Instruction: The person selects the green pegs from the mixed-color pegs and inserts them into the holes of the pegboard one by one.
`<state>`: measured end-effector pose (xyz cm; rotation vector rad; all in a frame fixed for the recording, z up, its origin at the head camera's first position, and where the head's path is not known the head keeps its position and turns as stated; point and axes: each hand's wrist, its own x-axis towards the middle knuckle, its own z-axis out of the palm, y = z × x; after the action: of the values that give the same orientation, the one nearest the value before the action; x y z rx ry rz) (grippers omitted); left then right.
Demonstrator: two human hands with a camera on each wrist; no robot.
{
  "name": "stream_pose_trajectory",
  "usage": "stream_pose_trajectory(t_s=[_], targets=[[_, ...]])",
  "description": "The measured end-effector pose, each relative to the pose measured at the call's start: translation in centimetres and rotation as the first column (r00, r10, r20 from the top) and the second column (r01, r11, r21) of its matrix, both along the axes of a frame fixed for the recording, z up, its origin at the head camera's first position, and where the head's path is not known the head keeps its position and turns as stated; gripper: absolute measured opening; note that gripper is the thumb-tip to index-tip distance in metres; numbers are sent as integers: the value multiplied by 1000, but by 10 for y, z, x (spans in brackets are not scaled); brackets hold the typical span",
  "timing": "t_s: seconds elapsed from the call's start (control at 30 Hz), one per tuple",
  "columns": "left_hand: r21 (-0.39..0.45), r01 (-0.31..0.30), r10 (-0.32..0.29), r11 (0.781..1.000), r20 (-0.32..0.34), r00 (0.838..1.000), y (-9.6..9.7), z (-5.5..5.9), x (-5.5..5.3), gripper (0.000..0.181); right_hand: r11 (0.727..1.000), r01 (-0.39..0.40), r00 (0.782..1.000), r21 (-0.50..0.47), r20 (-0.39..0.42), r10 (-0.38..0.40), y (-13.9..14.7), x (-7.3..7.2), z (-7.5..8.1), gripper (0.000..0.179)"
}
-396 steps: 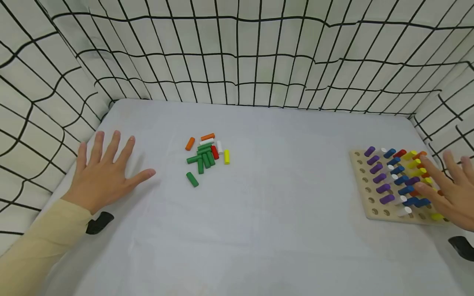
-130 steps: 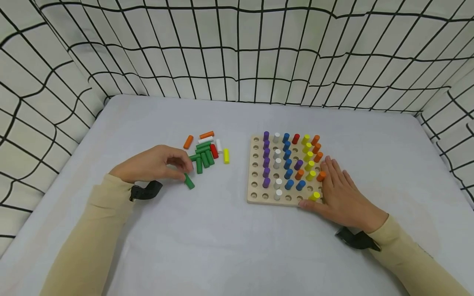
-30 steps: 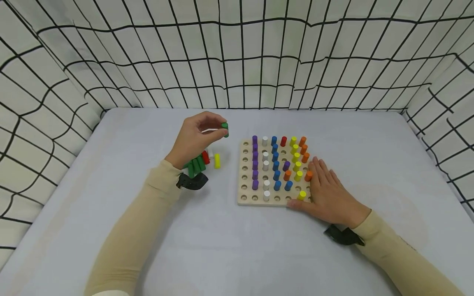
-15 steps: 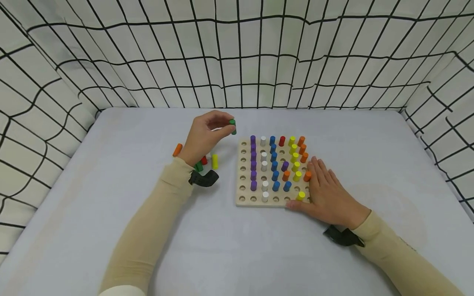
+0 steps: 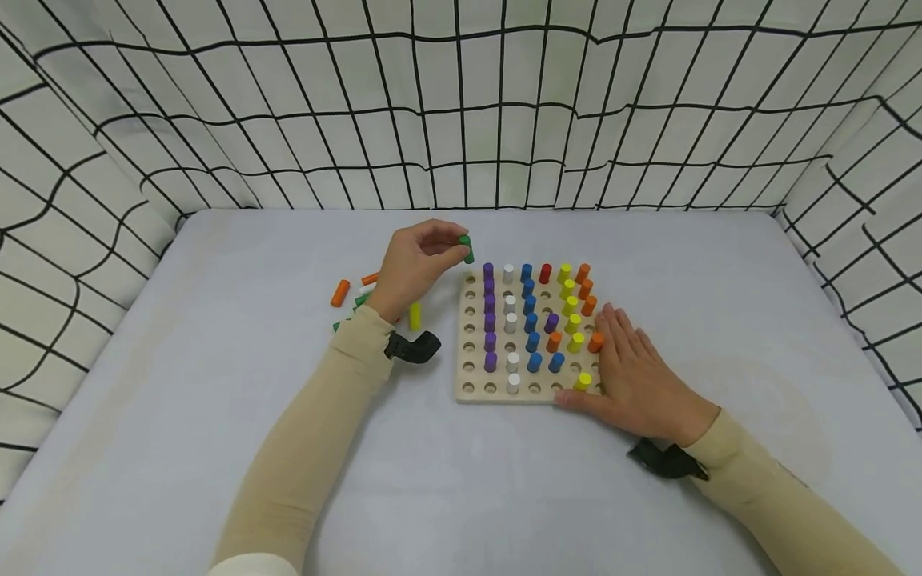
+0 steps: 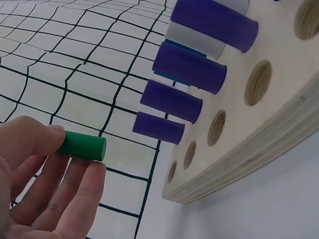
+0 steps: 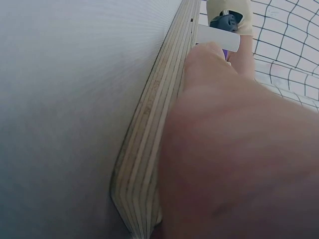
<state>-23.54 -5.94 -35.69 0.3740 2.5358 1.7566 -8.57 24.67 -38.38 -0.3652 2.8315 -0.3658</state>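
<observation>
Lying left of centre on the table (image 5: 180, 360): loose pegs (image 5: 340, 293), orange, green, white and yellow, partly hidden by the left hand (image 5: 414, 268), which is pinching one raised green peg (image 5: 467, 250) near the far left corner of the pegboard (image 5: 479, 378). Right hand (image 5: 641, 384) is resting along its right edge, fingers straight.

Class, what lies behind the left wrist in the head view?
Peeking out past the left wrist: two orange pegs, a yellow peg, bits of green pegs and something white. Anything fully covered cannot be seen.
</observation>
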Motion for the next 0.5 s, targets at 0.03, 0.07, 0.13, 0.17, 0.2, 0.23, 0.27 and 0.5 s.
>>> stream_pose_trajectory(t_s=[0.03,0.07,0.13,0.17,0.2,0.23,0.27,0.5], targets=[[-13,1,-1,1000,1,1000,1,-1,0,26,1000,-1,1000,-1,0,1,0,0,0,131],[-25,2,-2,1000,-1,1000,1,-2,0,26,1000,-3,1000,1,-1,3,0,0,0,131],[-44,3,-3,999,-2,1000,0,-4,0,27,1000,-7,1000,7,-6,7,-1,-1,0,130],[-50,5,-5,999,-1,1000,0,-5,0,27,1000,-8,1000,9,-7,8,-1,-1,0,130],[-52,7,-7,999,0,1000,0,-5,0,27,1000,-9,1000,10,-7,9,-1,-2,1,130],[-54,9,-9,998,2,1000,0,-5,0,27,1000,-9,1000,10,-7,9,-1,-2,1,130],[-56,11,-11,998,3,1000,0,-6,-1,27,1000,-9,1000,11,-4,9,-1,-2,1,130],[-79,34,-33,996,10,999,1,-11,-1,26,1000,6,1000,12,27,-6,-2,-1,1,133]])
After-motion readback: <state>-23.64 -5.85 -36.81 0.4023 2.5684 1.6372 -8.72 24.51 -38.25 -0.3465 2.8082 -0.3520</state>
